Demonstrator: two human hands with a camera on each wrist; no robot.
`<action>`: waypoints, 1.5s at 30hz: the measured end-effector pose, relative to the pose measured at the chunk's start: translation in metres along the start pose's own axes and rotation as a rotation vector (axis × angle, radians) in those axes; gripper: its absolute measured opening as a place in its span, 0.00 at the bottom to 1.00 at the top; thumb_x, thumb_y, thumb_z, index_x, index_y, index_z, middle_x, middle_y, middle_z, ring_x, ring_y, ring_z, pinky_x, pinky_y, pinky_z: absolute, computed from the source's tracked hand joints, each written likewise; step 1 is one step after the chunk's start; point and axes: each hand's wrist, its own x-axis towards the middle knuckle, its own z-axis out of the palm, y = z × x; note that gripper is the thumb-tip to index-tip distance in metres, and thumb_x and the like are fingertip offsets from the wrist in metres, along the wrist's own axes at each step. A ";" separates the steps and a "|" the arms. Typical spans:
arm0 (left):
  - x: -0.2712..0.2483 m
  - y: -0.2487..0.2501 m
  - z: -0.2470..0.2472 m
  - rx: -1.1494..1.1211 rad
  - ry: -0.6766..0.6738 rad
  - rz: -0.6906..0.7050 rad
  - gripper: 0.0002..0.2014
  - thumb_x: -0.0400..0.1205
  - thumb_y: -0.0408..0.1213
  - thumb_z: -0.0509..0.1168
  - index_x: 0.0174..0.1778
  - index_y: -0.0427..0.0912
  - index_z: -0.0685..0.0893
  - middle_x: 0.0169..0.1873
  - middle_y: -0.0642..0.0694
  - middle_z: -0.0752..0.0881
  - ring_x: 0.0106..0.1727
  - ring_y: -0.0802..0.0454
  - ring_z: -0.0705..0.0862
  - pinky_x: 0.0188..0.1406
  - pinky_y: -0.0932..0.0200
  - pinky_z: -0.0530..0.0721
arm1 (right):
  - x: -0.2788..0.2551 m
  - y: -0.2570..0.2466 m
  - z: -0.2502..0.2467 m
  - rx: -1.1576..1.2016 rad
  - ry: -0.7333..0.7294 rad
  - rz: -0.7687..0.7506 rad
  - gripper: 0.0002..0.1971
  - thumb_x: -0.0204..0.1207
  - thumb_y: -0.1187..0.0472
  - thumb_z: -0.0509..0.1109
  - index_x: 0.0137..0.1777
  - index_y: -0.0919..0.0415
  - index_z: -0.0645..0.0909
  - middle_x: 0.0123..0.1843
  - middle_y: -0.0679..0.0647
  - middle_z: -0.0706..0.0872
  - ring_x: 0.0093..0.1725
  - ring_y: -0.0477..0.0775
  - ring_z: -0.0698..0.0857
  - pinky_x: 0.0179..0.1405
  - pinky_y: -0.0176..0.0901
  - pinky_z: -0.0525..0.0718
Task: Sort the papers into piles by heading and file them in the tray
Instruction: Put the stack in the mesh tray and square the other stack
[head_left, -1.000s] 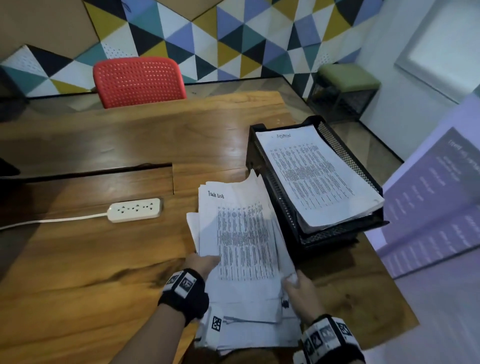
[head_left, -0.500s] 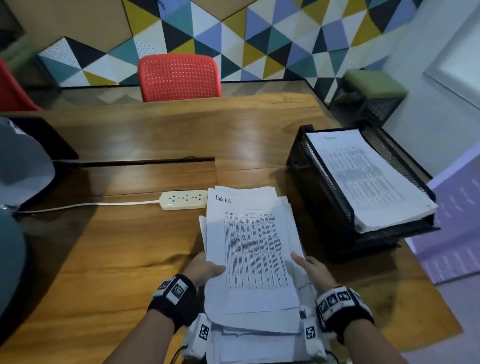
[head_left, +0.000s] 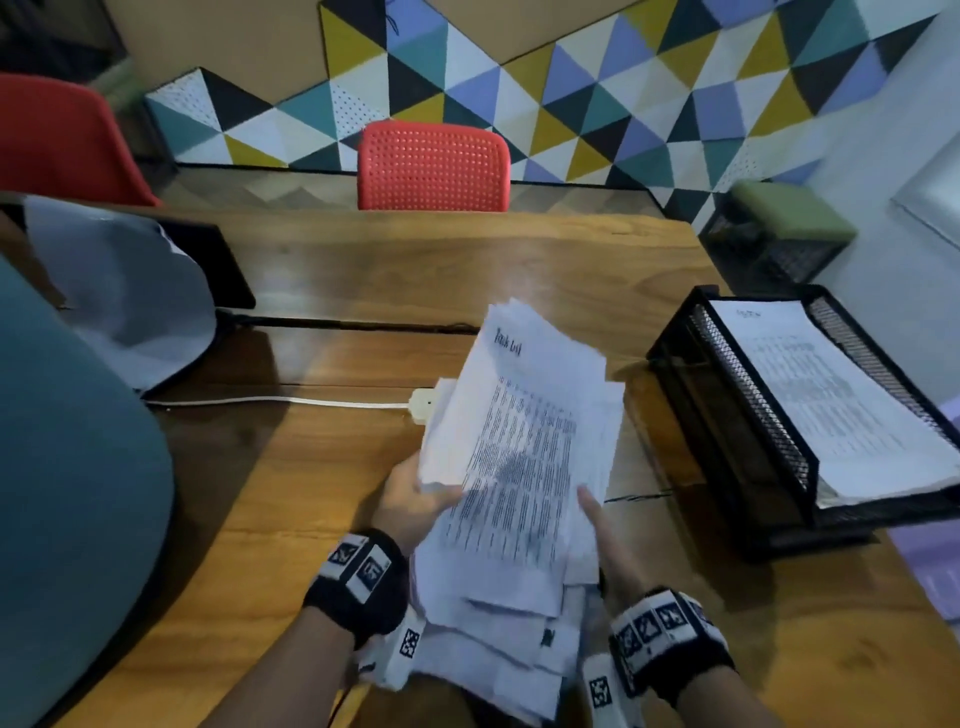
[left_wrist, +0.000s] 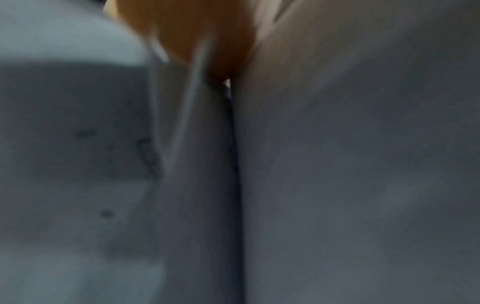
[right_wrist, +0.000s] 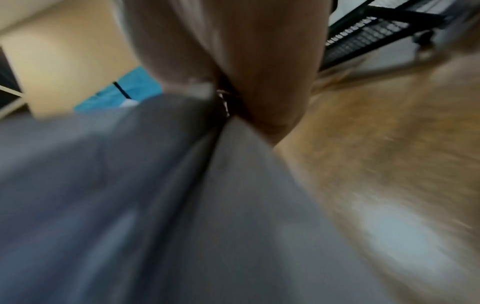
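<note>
Office or meeting room. Long brown wooden table (head_left: 519, 270) fills the centre. Red perforated plastic chair (head_left: 434, 166) pulled up at 12 o'clock; second red chair (head_left: 62, 140) at 10 o'clock. Wall behind clad in triangular panels (head_left: 597, 98) of yellow, teal, lilac, black and white. Black wire-mesh filing tray (head_left: 737, 415) at 3 o'clock holds printed sheets. White power strip (head_left: 422, 404) with its cable lies on the tabletop. Green-cushioned stool (head_left: 789, 215) at 2 o'clock.
</note>
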 end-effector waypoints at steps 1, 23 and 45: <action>-0.001 0.013 -0.008 -0.023 -0.013 0.043 0.18 0.77 0.26 0.75 0.62 0.40 0.83 0.54 0.44 0.91 0.59 0.42 0.89 0.61 0.44 0.86 | -0.002 -0.013 0.003 0.046 -0.011 -0.047 0.41 0.61 0.27 0.75 0.68 0.55 0.82 0.64 0.56 0.88 0.65 0.61 0.86 0.70 0.64 0.78; -0.006 0.116 -0.065 -0.225 0.161 0.502 0.25 0.68 0.27 0.83 0.61 0.32 0.87 0.54 0.40 0.92 0.58 0.43 0.91 0.64 0.37 0.85 | -0.040 -0.115 0.097 -0.157 0.126 -0.774 0.06 0.74 0.71 0.75 0.48 0.65 0.83 0.40 0.53 0.87 0.33 0.29 0.84 0.29 0.21 0.77; 0.002 0.106 -0.065 -0.689 -0.003 0.184 0.24 0.84 0.37 0.65 0.78 0.43 0.76 0.69 0.46 0.85 0.69 0.50 0.85 0.65 0.50 0.86 | 0.003 -0.070 0.059 0.469 -0.035 -0.361 0.45 0.49 0.50 0.90 0.67 0.66 0.78 0.56 0.60 0.90 0.56 0.63 0.89 0.50 0.57 0.88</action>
